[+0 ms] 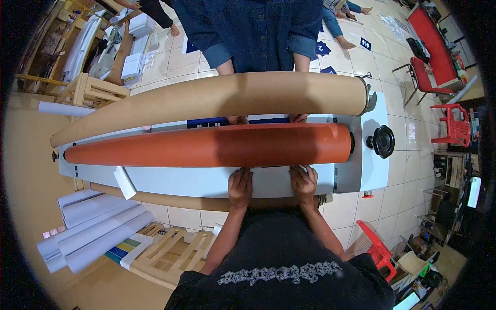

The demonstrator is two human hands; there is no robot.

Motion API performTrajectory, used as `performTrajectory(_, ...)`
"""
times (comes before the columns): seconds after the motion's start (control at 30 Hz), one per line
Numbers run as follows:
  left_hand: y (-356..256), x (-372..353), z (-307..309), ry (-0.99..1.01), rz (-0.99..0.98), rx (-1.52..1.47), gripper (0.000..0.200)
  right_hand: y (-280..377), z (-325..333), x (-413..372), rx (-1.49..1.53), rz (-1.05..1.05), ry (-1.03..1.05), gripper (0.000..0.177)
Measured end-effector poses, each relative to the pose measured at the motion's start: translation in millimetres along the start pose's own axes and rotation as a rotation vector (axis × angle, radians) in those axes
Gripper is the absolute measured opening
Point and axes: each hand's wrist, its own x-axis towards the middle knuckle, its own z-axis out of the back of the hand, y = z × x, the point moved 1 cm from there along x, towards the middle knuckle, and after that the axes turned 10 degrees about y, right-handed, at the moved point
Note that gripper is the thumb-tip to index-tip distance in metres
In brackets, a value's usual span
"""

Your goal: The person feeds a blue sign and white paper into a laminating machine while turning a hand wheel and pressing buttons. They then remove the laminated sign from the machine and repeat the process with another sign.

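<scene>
A long orange roller (196, 145) lies across a pale grey machine bed (279, 181), which looks like a wide laminator. Close against the roller's near side, my left hand (240, 187) rests with its fingers bent and drawn together. My right hand (304, 182) is a short way to the right, fingers curled at the same edge. A thin dark line runs under the roller between them; whatever the fingertips pinch is hidden. Beyond the roller is a big brown roll (217, 98). A co-worker's hands (237, 120) hold the edge of a dark blue sheet (206, 122) between the two rolls.
A black handwheel (383, 141) stands at the machine's right end. A white block-like piece (125, 182) sits on its near left edge. White paper rolls (103, 232) and a wooden rack (170, 256) are at lower left. Red plastic chairs (454, 124) stand on the right.
</scene>
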Motion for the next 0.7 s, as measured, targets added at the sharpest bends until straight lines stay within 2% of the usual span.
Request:
performTrajectory(0.23,-2.8,6.6,3.7,-0.016,0.018,-0.025,0.019,2.3,3.6,4.8,0.112,-0.043,0.029,0.016)
performTrajectory(0.47,-7.0,9.5,9.7,0.104,0.108,-0.026,0.016,0.6,-1.0,4.7,0.142,-0.082,0.030,0.014)
performTrajectory(0.53,-7.4,9.3,8.9,0.147,0.132,0.001,0.016,-0.1,-2.6,3.6,0.114,-0.163,0.077,0.009)
performTrajectory(0.7,-2.6,4.5,5.5,0.176,0.124,0.030,0.021,-0.4,-1.8,4.7,0.113,-0.136,0.085,0.009)
